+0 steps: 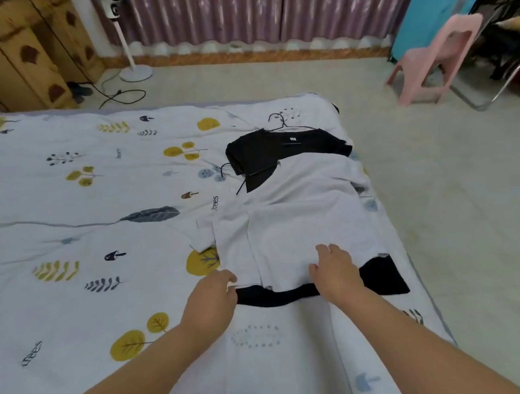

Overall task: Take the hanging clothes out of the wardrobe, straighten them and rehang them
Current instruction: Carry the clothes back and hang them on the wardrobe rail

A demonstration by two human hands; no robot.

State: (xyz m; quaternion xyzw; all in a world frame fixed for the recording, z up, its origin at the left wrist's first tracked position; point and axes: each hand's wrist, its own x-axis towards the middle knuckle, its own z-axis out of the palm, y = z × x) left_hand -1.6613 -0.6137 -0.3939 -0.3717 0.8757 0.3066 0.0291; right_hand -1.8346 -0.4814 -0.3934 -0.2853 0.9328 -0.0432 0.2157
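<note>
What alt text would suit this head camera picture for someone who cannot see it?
A person's left hand pinches the hem of a pale grey garment while the right hand presses it flat on a leaf-patterned bed. It overlaps black clothes on hangers.

the left half of the bedspread (75, 222) lies bare and flat, open for a hand to pass. on the right side the white garment (292, 222) covers the black garment (280, 154), with two wire hangers (282, 123) (thin, easy to snag) at the far end. beyond the bed's right edge the floor (449, 188) is open up to the pink chair (434, 58).
</note>
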